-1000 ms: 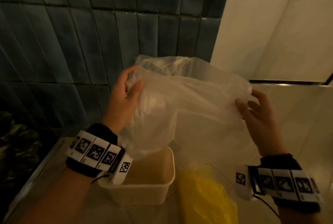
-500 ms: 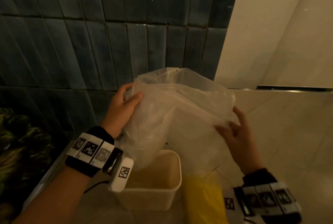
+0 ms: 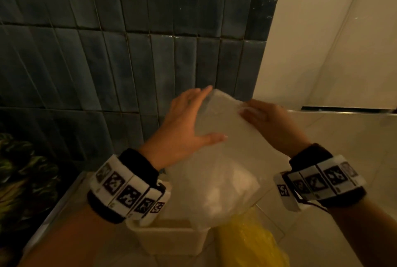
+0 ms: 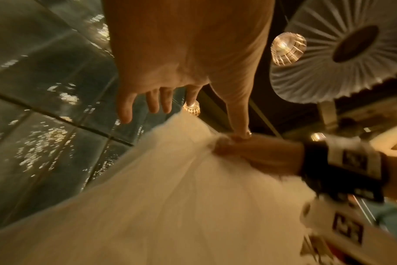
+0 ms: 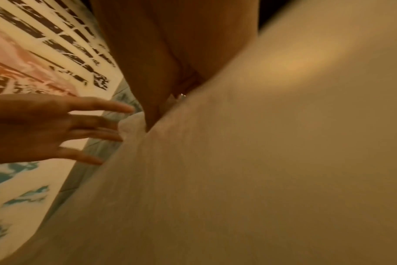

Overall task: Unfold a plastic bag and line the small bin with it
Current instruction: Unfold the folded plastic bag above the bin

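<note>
My left hand [image 3: 182,124] lies flat, fingers straight, against the plastic bag [image 3: 217,159]; my right hand [image 3: 270,122] pinches its top edge, the bag hanging over the small bin [image 3: 171,238].

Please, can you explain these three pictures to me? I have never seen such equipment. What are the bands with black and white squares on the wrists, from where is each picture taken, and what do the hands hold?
No machine here: a person works with two bare hands. The wrist bands carry printed markers and a small camera each. The head view comes from a camera worn on the head, looking down. The other two views look along each hand from the wrist, so they appear tilted and blurred.

The right hand pinches the top edge of a thin, pale plastic bag. The left hand lies with straight fingers against the bag's side, thumb in front. The bag hangs above a small cream bin on the pale floor. Beside the bin lies something yellow, probably another bag. Behind is a dark tiled wall.
</note>
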The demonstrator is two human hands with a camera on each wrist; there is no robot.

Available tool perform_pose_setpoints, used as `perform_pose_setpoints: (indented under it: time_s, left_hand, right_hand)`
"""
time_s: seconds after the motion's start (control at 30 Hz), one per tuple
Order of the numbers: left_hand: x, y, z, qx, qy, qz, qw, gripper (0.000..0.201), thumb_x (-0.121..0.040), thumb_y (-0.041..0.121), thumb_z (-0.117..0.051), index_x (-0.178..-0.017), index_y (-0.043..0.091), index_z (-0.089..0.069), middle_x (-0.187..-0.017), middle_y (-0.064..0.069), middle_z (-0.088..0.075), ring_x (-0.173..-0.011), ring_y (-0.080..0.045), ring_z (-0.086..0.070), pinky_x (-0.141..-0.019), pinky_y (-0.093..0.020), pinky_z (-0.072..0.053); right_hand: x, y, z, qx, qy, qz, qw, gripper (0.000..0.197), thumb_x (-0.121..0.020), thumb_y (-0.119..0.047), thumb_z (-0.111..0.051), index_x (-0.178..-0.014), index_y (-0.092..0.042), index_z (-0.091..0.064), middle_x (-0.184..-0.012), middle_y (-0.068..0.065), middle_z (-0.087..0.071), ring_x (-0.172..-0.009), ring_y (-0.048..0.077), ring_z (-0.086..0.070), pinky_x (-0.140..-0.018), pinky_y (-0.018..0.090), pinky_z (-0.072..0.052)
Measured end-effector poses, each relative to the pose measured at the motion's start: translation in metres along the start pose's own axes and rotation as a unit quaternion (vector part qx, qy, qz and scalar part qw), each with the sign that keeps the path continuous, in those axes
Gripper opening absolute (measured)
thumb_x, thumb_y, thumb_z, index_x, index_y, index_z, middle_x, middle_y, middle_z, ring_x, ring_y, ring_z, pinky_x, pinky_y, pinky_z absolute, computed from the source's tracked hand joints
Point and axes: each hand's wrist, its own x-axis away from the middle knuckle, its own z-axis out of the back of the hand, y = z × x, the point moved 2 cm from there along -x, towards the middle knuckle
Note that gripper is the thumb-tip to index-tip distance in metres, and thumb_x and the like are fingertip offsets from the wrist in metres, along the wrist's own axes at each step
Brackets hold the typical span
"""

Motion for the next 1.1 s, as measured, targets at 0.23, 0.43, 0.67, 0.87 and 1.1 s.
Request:
perform_pose_setpoints:
  time_s: [0.23, 0.43, 0.67, 0.87, 1.1]
  left_hand:
    - [-0.027, -0.002, -0.012, 0.025, -0.011, 0.020, 0.999, 0.069, -0.072, 0.038, -0.076, -0.133, 0.029, -0.046, -0.119, -0.003, -0.063, -0.114, -0.018, -0.057, -0.096, -0.038, -0.047]
    - [-0.019, -0.022, 0.006, 0.114, -0.009, 0.091, 0.989, 0.026, -0.074, 0.029, -0.075, -0.095, 0.013, -0.071, -0.089, -0.004, -0.073, -0.088, -0.015, -0.067, -0.080, -0.033, -0.054]
    - [-0.008, -0.050, 0.020, 0.217, 0.006, 0.126, 0.968, 0.021, -0.072, 0.016, -0.076, -0.079, 0.032, -0.064, -0.066, 0.028, -0.069, -0.065, 0.010, -0.064, -0.061, -0.006, -0.051]
    - [0.000, -0.049, 0.008, 0.272, -0.033, 0.172, 0.946, 0.023, -0.068, 0.031, -0.073, -0.090, 0.027, -0.066, -0.076, 0.013, -0.075, -0.075, -0.002, -0.071, -0.067, -0.017, -0.057]
    - [-0.005, -0.027, -0.001, 0.291, 0.005, 0.110, 0.950, 0.041, -0.081, 0.052, -0.059, -0.119, 0.037, -0.054, -0.106, 0.012, -0.063, -0.089, 0.003, -0.064, -0.071, -0.014, -0.051]
  right_hand:
    - [-0.003, -0.034, -0.003, -0.027, -0.021, 0.043, 0.999, 0.032, -0.081, -0.038, -0.067, -0.108, -0.023, -0.060, -0.089, -0.014, -0.063, -0.078, 0.000, -0.059, -0.066, 0.007, -0.042]
    - [0.019, 0.001, 0.003, 0.100, -0.081, -0.038, 0.991, 0.071, -0.064, -0.053, -0.077, -0.125, -0.035, -0.045, -0.108, -0.009, -0.062, -0.097, 0.015, -0.059, -0.084, 0.037, -0.050]
    - [0.034, 0.032, 0.022, -0.181, 0.038, -0.095, 0.978, 0.006, -0.079, -0.025, -0.070, -0.084, -0.021, -0.069, -0.071, -0.008, -0.071, -0.068, 0.000, -0.065, -0.064, 0.010, -0.046]
    - [0.028, 0.029, 0.019, -0.302, 0.154, -0.118, 0.933, 0.018, -0.090, -0.027, -0.057, -0.094, -0.010, -0.062, -0.085, 0.000, -0.063, -0.079, 0.008, -0.060, -0.073, 0.026, -0.052]
    - [0.017, 0.014, 0.012, -0.213, 0.161, -0.086, 0.960, 0.018, -0.098, -0.032, -0.043, -0.100, -0.016, -0.050, -0.090, -0.005, -0.056, -0.083, 0.009, -0.056, -0.071, 0.032, -0.052]
